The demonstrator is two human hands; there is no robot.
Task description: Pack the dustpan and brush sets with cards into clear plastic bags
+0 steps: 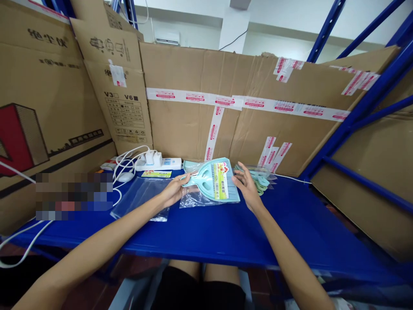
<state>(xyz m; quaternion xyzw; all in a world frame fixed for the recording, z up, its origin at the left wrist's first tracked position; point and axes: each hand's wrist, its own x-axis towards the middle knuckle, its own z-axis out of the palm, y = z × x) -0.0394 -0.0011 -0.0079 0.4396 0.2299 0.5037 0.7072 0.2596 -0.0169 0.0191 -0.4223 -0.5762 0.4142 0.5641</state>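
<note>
I hold a pale teal dustpan set (pixel 211 181) just above the blue shelf (pixel 245 232), near its back, in front of the cardboard wall (pixel 193 116). It looks like thin moulded plastic with a paper label across the pan: light, stiff enough to keep its shape, smooth and a little slippery under the fingers. I judge the narrow handle end and the broad pan edge the sound places to hold; the label would crease or tear if pinched.

My left hand (pixel 174 189) pinches the handle end between thumb and fingers, a narrow grip closed on the plastic. My right hand (pixel 247 187) is open, fingers spread, its tips at the pan's right edge; I cannot tell whether they press it or only rest near.

Under the set lies one clear bag (pixel 196 199), crinkled, limp and slick, partly beneath the pan. A second flat bag pile (pixel 142 199) lies to the left under my left forearm; how many sheets are in it I cannot tell.

Behind my right hand is a stack of more sets (pixel 258 177) in teal and green, at least three by the edges showing, perhaps more. One more pan rim (pixel 191 165) peeps out behind the set I hold.

Further left: one white power strip (pixel 159 162) with a plug in it, white cables (pixel 127 161), and one yellow-green card (pixel 156 174).
</note>
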